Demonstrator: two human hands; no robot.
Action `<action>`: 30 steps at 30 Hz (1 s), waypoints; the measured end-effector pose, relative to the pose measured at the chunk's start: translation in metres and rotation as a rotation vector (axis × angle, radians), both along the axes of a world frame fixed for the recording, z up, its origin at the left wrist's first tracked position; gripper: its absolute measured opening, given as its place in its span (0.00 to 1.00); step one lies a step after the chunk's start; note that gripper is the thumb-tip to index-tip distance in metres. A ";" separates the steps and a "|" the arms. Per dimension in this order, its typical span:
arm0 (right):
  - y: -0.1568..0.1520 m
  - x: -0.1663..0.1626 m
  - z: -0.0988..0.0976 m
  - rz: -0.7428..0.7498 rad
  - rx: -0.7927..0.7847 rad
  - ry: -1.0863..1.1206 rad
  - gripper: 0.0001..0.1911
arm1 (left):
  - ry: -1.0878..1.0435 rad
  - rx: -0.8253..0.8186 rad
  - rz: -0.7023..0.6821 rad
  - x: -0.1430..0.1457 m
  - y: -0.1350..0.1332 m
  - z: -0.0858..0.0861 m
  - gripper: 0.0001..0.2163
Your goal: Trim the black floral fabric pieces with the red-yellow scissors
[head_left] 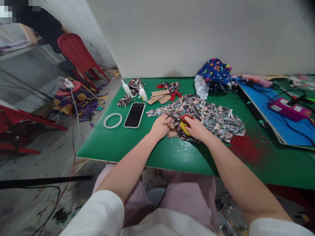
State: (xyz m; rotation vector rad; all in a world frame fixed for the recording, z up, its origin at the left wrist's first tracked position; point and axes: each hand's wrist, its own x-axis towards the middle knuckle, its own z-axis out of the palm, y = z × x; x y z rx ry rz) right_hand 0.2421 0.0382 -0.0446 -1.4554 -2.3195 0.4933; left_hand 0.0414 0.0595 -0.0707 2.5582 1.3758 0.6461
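Observation:
A floral fabric piece (211, 121) with a dark ground lies crumpled on the green table (118, 144). My right hand (195, 128) is closed round the red and yellow handles of a pair of scissors (185, 123), whose dark blades point left over the cloth. Close to the blade tips, my left hand (161, 126) presses on the fabric's left part with its fingers bent. Whether those fingers pinch the cloth is hard to make out. A piece of brown cardboard (173, 131) shows between the two hands, partly under the fabric.
A phone (134, 115), a white ring (112, 121) and two white bottles (126, 88) stand or lie to the left. Cardboard pieces (159, 96) lie behind. Red threads (248, 147), a blue board (273, 114) and a purple power strip (290, 109) are right. A person sits far left.

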 end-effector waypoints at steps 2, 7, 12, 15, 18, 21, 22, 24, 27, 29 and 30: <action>-0.001 0.001 0.000 -0.012 -0.005 0.013 0.03 | 0.009 -0.002 0.002 0.001 0.000 0.001 0.17; -0.001 0.000 -0.001 -0.073 -0.003 0.101 0.04 | -0.033 -0.002 0.062 0.001 -0.004 0.007 0.17; 0.001 0.002 0.007 -0.244 0.051 0.297 0.08 | -0.104 -0.010 0.127 -0.006 -0.012 0.014 0.18; 0.000 0.006 0.011 -0.355 0.057 0.446 0.16 | -0.132 -0.023 0.111 -0.011 -0.016 0.014 0.16; 0.000 0.008 0.012 -0.431 0.024 0.596 0.20 | -0.155 -0.039 0.103 -0.016 -0.020 0.015 0.16; 0.001 0.005 0.012 -0.442 -0.045 0.715 0.22 | -0.184 -0.051 0.140 -0.021 -0.023 0.019 0.15; 0.002 0.003 0.012 -0.433 -0.072 0.747 0.22 | -0.193 -0.054 0.159 -0.023 -0.023 0.021 0.16; 0.003 0.000 0.012 -0.407 -0.121 0.802 0.23 | -0.202 -0.065 0.180 -0.025 -0.024 0.023 0.18; 0.002 -0.003 0.011 -0.361 -0.164 0.858 0.25 | -0.187 -0.098 0.137 -0.026 -0.025 0.023 0.24; 0.001 -0.006 0.011 -0.335 -0.168 0.879 0.27 | -0.166 -0.120 0.078 -0.024 -0.026 0.022 0.29; 0.000 -0.007 0.011 -0.323 -0.168 0.885 0.27 | -0.157 -0.125 0.053 -0.023 -0.027 0.021 0.31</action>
